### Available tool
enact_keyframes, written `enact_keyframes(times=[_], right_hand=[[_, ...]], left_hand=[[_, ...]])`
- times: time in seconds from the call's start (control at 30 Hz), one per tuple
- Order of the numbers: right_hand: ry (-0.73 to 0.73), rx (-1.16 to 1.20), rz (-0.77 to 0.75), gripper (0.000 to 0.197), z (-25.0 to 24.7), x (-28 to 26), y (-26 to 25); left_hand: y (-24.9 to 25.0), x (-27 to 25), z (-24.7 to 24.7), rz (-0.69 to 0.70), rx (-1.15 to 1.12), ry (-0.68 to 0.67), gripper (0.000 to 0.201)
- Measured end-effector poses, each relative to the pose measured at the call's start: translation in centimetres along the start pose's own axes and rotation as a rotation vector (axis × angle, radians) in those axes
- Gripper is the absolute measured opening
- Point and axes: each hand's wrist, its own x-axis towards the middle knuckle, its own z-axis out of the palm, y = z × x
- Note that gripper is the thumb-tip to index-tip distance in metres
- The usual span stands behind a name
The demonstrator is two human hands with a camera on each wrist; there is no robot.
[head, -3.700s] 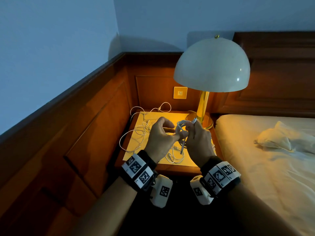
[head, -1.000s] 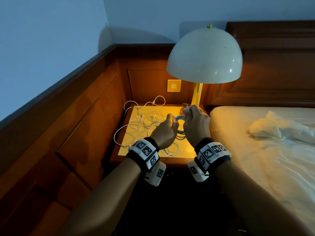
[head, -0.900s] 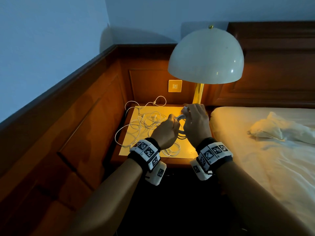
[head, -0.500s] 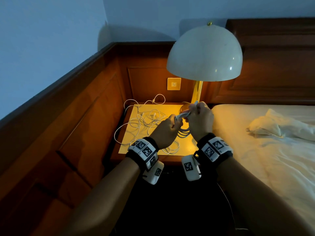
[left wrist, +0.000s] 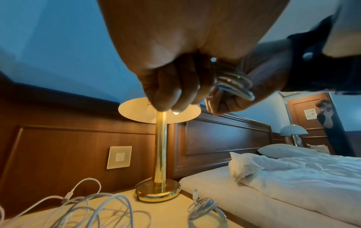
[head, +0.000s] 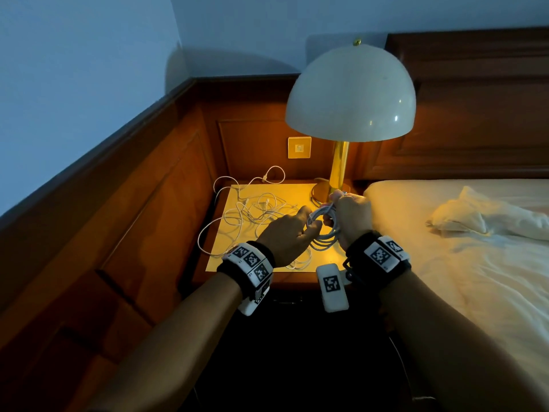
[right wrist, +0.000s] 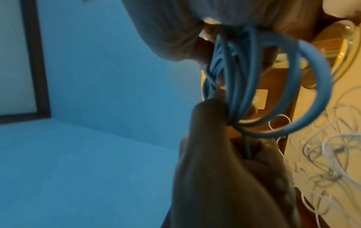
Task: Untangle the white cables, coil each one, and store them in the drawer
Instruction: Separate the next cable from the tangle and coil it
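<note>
I hold a coiled white cable (head: pixel 325 233) above the nightstand (head: pixel 297 191), between both hands. My left hand (head: pixel 289 233) grips the coil's left side with curled fingers. My right hand (head: pixel 349 214) pinches the coil's upper right part, near the lamp base. In the left wrist view the coil's strands (left wrist: pixel 234 84) sit bunched between the two hands. In the right wrist view the coil (right wrist: pixel 273 92) hangs in several loops. A tangle of loose white cables (head: pixel 252 212) lies on the nightstand to the left. A second coiled cable (left wrist: pixel 205 208) lies on the nightstand's right side. No drawer shows.
A brass lamp (head: pixel 350 93) with a white dome shade stands at the nightstand's back right. Wood panelling with a wall switch (head: pixel 299 147) lines the back and left. A bed (head: pixel 475 263) with white sheets lies to the right. A person (left wrist: pixel 326 117) stands by a far door.
Both hands have kept hold of the coil, and the right hand has rolled over at the wrist, working at its top. More cable is now gathered in loops than 3.7 s ago.
</note>
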Motion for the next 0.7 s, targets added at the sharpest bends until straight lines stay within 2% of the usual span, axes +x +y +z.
enact_keyframes(times=[0.07,0.1,0.23,0.43,0.5,0.6,0.7], right_hand=[[0.031,0.051,0.062,0.016,0.1,0.1,0.3],[0.05,0.036,0.039,0.013,0.2,0.1,0.5],[0.13,-0.153,-0.166,0.024,0.5,0.3,0.5],[0.075,-0.106,-0.128,0.02,0.2,1.3,0.4],[0.02,-0.099,-0.115,0.017,0.0,1.6,0.5],[-0.119,-0.052,-0.084,0.013,-0.6,1.9,0.9],[-0.374,0.022,-0.056,0.018,-2.0,2.0,1.2]], left_hand=[[0.6,0.1,0.3,-0.045,0.063,-0.01,0.039],[0.9,0.3,0.5,-0.073,0.06,-0.011,0.04],[1.7,0.6,1.7,-0.145,-0.268,0.054,0.058],[3.0,-0.3,1.7,-0.061,-0.279,0.173,0.066],[2.8,-0.6,1.8,-0.039,-0.323,0.202,0.068],[2.5,-1.4,1.9,-0.038,-0.457,0.184,0.053],[0.4,-2.0,1.3,0.029,-0.35,0.111,0.037]])
